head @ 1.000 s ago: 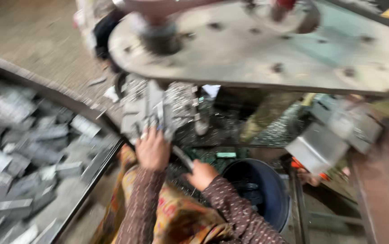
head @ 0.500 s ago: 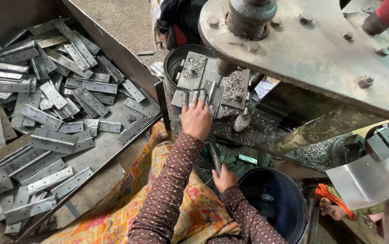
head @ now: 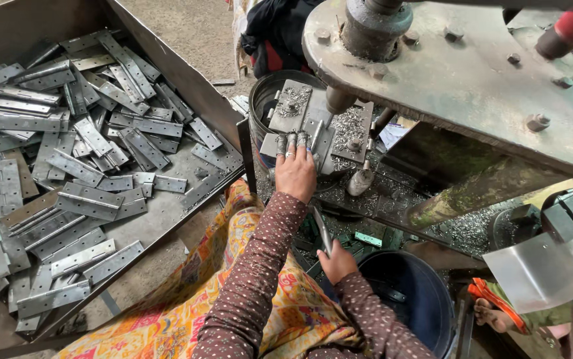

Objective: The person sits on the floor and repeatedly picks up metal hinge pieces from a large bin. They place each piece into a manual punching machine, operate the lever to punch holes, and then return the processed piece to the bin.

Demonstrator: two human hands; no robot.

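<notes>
Head view: L hand (head: 294, 171) fingers flat on drill jig (head: 299, 116); R hand (head: 337, 260) grips metal strip (head: 321, 229) near blue bucket (head: 426, 292) rim.

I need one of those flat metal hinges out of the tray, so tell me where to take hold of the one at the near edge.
Take the hinge lying alone near the tray edge by its long sides, coming from above. It lies flat on bare tray floor, with room for fingertips along both long edges.
</notes>
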